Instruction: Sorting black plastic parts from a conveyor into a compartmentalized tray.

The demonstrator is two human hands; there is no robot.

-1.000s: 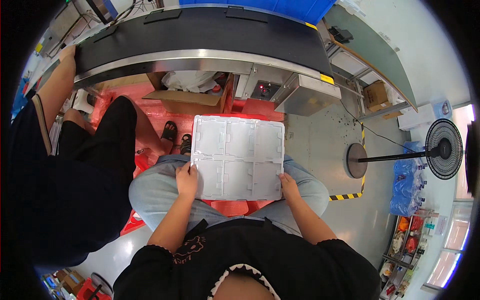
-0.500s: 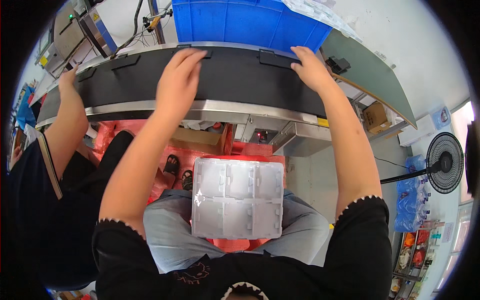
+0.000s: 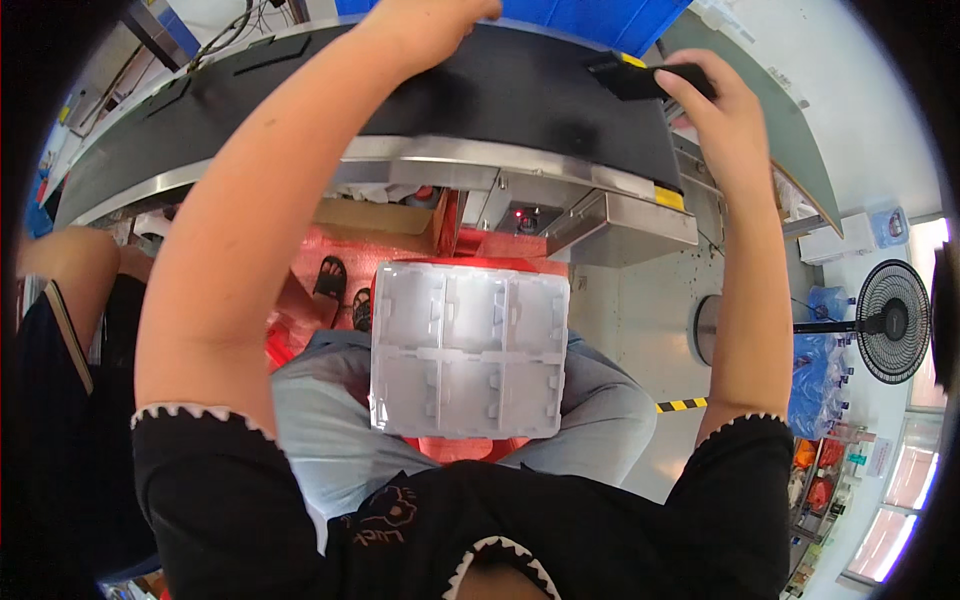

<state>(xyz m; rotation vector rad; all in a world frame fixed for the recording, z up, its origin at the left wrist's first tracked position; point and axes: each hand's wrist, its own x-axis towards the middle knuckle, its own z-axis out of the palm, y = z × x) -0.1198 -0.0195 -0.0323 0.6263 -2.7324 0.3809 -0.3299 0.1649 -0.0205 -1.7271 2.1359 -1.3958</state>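
My right hand is closed on a flat black plastic part, held over the right end of the black conveyor belt. My left arm stretches across the belt, with my left hand over its far edge near the blue bin. The left fingers run to the picture's upper edge, so whether they hold anything is hidden. A translucent white plastic tray with several compartments rests on my lap. Two flat black parts lie farther left on the belt: one part near its far edge, another part beyond it.
A metal rail runs along the belt's near side, with a metal box below it. A green tabletop stands to the right, and a black fan beyond. At my left sits another person, whose knee shows.
Both hands have moved farther forward and to the right. My right hand has picked up a black part from the belt. The co-worker's arm has withdrawn from the belt.
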